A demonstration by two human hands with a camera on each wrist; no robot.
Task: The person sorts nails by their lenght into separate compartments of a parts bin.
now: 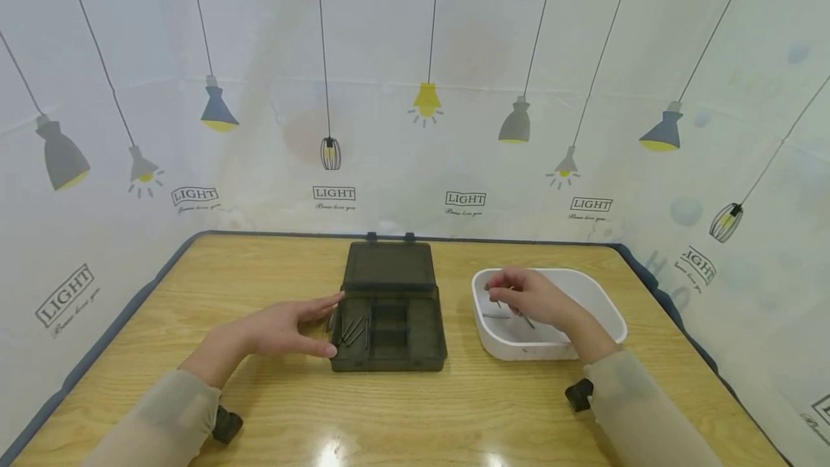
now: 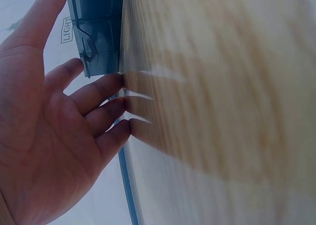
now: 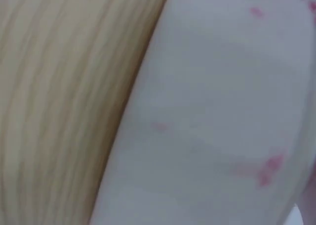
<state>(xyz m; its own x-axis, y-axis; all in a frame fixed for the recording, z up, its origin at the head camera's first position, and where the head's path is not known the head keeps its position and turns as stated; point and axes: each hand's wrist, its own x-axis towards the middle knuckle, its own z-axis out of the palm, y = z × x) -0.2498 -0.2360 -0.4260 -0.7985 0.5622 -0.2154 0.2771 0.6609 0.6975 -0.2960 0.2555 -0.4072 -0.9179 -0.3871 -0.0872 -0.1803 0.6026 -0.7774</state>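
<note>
A dark translucent plastic box (image 1: 389,362) lies with its lid (image 1: 389,265) folded back. Several thin, dark screw-like pieces (image 1: 353,332) lie in its left compartment. My left hand (image 1: 282,326) is at the box's left side, thumb and forefinger spread along its edge. In the left wrist view, the other fingers (image 2: 101,89) extend loosely down to the tabletop. Over the white basin (image 1: 519,352), my right hand (image 1: 534,296) pinches a small thin metal piece between thumb and fingertips; most of it is hidden. More slim metal pieces (image 1: 496,316) lie on the basin floor.
Both containers stand on a wood-grain table (image 1: 259,409), the basin to the right of the box. A pale curtain (image 1: 389,20) printed with lamps encloses the back and sides. Reddish marks (image 3: 270,170) show on the basin's outer wall in the right wrist view.
</note>
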